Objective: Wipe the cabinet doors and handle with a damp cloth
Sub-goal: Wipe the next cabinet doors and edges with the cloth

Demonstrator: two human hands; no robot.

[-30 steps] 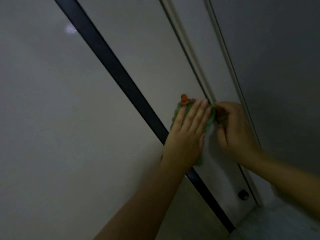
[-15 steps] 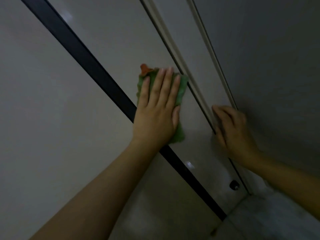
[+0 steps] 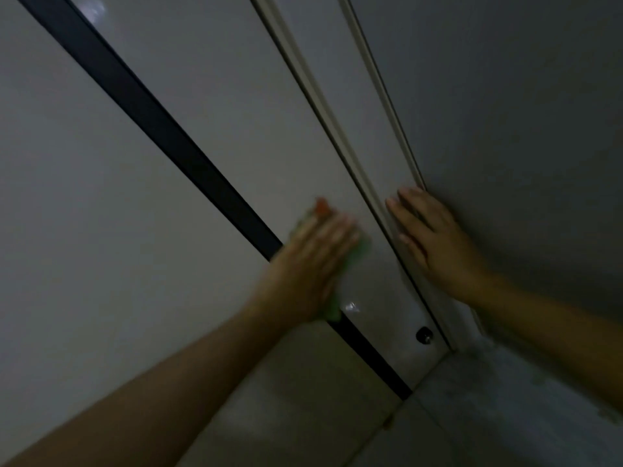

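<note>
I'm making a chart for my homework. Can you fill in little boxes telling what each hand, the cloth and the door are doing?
left hand: left hand pressed flat on the green cloth, blurred
right hand: right hand flat on the strip by the wall, fingers straight, holding nothing
cloth: green with an orange bit on top, against the cabinet door
door: pale, with a dark strip along its edge
small dark knob: near the door's bottom corner
light: dim
</note>
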